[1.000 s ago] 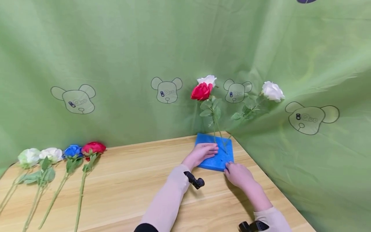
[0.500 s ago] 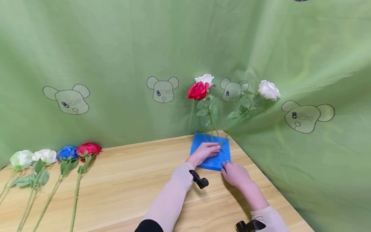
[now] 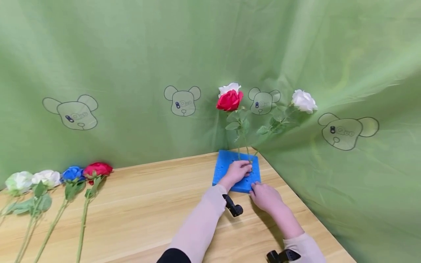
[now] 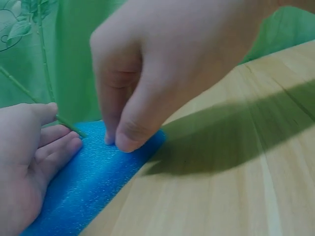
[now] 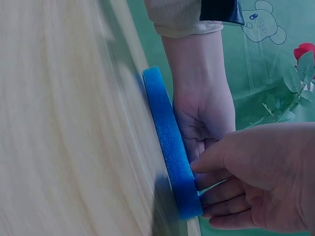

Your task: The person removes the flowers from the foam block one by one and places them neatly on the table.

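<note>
A flat blue foam block (image 3: 227,160) lies at the table's back right corner. Three artificial roses rise from it: a red rose (image 3: 230,100), a white rose (image 3: 229,87) just behind it, and another white rose (image 3: 304,101) leaning far right. My left hand (image 3: 236,171) is low over the foam, its thumb and fingers around the base of a green stem (image 4: 69,126), and the red bloom stands above. My right hand (image 3: 265,197) grips the block's near right corner, with curled fingertips (image 4: 128,142) at its edge.
On the wooden table (image 3: 141,204) at the left lie several loose roses: a red one (image 3: 97,169), a blue one (image 3: 73,174), a white one (image 3: 46,178) and a pale green one (image 3: 19,182). Green curtain (image 3: 131,54) hangs along the back and right edges.
My left hand has shifted right over the foam, fingers now more curled at the stem. The red rose's bloom has swung slightly right. My right hand keeps its place; the head view has turned slightly.
</note>
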A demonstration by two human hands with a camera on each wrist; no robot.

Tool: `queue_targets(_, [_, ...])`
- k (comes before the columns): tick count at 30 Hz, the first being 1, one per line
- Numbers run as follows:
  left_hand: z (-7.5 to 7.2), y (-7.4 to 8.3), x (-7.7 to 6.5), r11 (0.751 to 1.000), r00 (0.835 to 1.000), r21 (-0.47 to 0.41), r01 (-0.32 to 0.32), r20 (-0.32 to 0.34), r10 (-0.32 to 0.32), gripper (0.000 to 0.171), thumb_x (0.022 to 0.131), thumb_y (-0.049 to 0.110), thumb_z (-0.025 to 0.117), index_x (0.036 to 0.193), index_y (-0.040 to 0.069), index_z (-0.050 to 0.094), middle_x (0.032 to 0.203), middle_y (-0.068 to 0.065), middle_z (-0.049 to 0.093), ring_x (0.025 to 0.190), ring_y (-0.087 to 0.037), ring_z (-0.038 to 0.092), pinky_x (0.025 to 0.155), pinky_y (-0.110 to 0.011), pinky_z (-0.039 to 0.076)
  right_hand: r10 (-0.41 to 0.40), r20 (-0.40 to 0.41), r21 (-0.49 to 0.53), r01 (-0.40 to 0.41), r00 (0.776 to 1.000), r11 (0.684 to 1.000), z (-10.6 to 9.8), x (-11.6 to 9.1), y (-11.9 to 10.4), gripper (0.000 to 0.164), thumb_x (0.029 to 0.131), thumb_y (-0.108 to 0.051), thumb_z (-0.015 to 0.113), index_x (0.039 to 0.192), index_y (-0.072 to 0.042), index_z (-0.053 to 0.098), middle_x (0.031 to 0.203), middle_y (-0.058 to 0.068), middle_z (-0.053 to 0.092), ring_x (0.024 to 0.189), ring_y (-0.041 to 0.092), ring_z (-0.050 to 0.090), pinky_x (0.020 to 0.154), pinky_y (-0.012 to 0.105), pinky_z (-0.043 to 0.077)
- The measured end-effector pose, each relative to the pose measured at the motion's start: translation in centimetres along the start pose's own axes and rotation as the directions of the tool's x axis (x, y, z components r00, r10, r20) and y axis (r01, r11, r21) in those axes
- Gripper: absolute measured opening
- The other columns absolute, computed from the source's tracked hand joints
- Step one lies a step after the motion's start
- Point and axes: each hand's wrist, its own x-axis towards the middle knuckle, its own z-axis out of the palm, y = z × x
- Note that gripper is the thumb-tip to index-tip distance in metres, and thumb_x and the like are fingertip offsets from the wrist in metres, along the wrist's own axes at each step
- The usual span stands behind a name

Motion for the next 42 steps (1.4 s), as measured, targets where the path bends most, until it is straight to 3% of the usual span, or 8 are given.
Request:
queue_targets(4, [0.6, 0.1, 0.2, 0.994, 0.998, 0.099, -0.041, -0.045, 0.045, 0.030, 0.099, 0.023, 0.057, 0.123, 0.008, 0.066, 0.110, -0.007, 0.074, 0.090, -0.017, 0.073, 0.074, -0.020, 0.060, -0.004, -0.013, -0.004, 0.003, 1.000, 1.000, -0.3, -0.1, 0.1, 0.035, 0.092, -0.016, 0.061, 0.118, 0.009, 0.064, 0.119, 0.031, 0.064, 0.094, 0.045, 0.067, 0.074, 0.053, 0.059])
queue_targets(14, [0.8, -0.1, 0.3, 0.990, 0.990, 0.121, -0.068, -0.114, 0.082, 0.026, 0.099, 0.026, 0.057, 0.105, 0.006, 0.073, 0.094, -0.008, 0.074, 0.082, -0.016, 0.073, 0.067, -0.016, 0.058, 0.014, 0.004, -0.004, -0.014, 1.000, 1.000, -0.1, 0.2, 0.2, 0.037, 0.093, -0.016, 0.060, 0.120, 0.008, 0.064, 0.122, 0.032, 0.062, 0.101, 0.046, 0.066, 0.079, 0.055, 0.058])
queue_targets(36, [0.8, -0.4, -0.4, 0.985, 0.975, 0.133, -0.113, -0.174, 0.136, 0.025, 0.101, 0.021, 0.053, 0.103, 0.005, 0.072, 0.095, -0.012, 0.074, 0.080, -0.018, 0.074, 0.064, -0.014, 0.058, 0.010, 0.008, -0.008, -0.010, 1.000, 1.000, 0.2, 0.3, 0.1, 0.036, 0.092, -0.016, 0.061, 0.119, 0.008, 0.064, 0.121, 0.032, 0.063, 0.100, 0.046, 0.066, 0.080, 0.055, 0.057])
queue_targets(42, [0.9, -0.9, -0.2, 0.981, 0.963, 0.127, -0.144, -0.211, 0.168, 0.025, 0.102, 0.021, 0.051, 0.101, 0.005, 0.070, 0.094, -0.014, 0.074, 0.074, -0.018, 0.074, 0.059, -0.015, 0.058, 0.012, 0.017, 0.000, -0.012, 1.000, 1.000, 0.1, 0.3, 0.0, 0.037, 0.092, -0.016, 0.061, 0.120, 0.008, 0.064, 0.122, 0.031, 0.063, 0.099, 0.046, 0.066, 0.079, 0.055, 0.057])
